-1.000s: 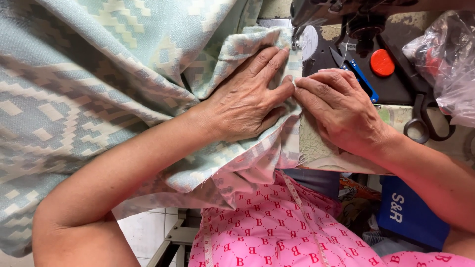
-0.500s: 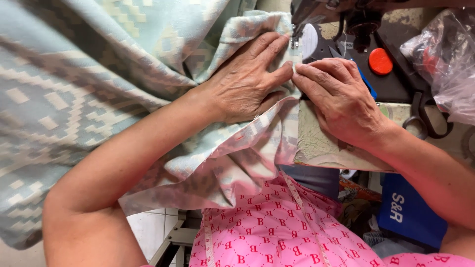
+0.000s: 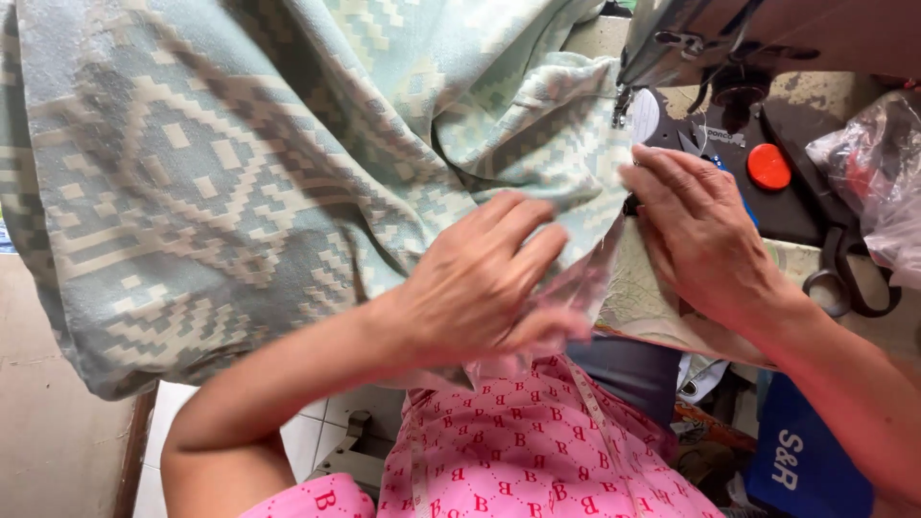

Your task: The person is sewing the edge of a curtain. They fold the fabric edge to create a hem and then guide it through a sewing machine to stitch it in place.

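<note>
Pale tiled floor; worn tabletop; daylight.

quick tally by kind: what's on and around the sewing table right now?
Hands: 2, left hand and right hand, both on the cloth
Patterned cloth: 1
Sewing machine: 1
Red knob: 1
Scissors: 1
Plastic bag: 1
Total: 7

A sewing workshop: sewing machine, scissors, patterned cloth.
</note>
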